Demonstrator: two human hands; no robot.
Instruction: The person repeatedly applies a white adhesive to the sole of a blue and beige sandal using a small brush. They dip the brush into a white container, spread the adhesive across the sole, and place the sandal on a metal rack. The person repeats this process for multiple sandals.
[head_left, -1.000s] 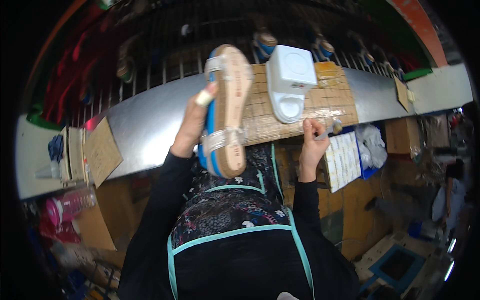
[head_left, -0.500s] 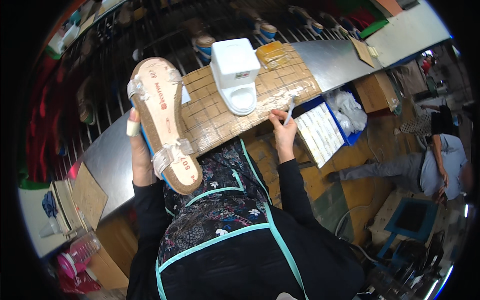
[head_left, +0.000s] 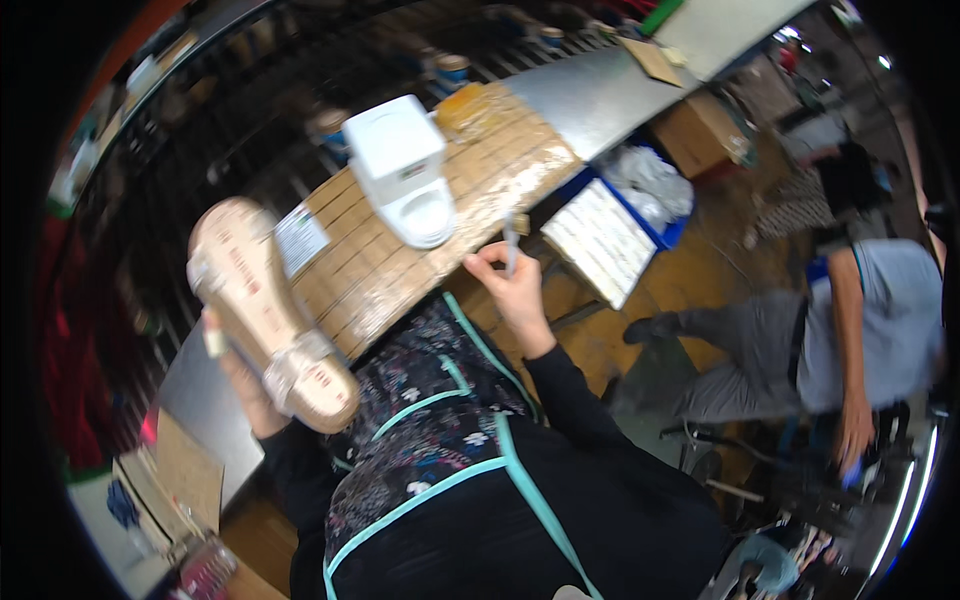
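Observation:
My left hand (head_left: 243,385) is wrapped round the edge of a sandal (head_left: 262,300), held tilted with its beige insole facing up. Clear plastic covers its straps, and a pale wrap sits on my thumb or finger. Blurring hides finer detail. My right hand (head_left: 515,290) pinches a thin whitish stick-like tool (head_left: 511,243) just off the near edge of a cardboard-covered board (head_left: 345,285). On this board stands a white dispenser (head_left: 395,150) with a round cup at its front. A printed paper (head_left: 300,240) lies beside the sandal, and a yellow block (head_left: 467,112) lies behind the dispenser.
Right of the board, a blue crate (head_left: 672,232) holds white plastic bags, with a white patterned box (head_left: 602,243) against it. A co-worker in a grey shirt (head_left: 870,320) is at the right. Bars of a rack (head_left: 250,130) carrying more shoes run behind the metal table (head_left: 575,95).
The whole view has shifted and turned. The sandal has come nearer my body, uncovering the printed paper. Both hands keep their holds. The co-worker's arm now reaches downward.

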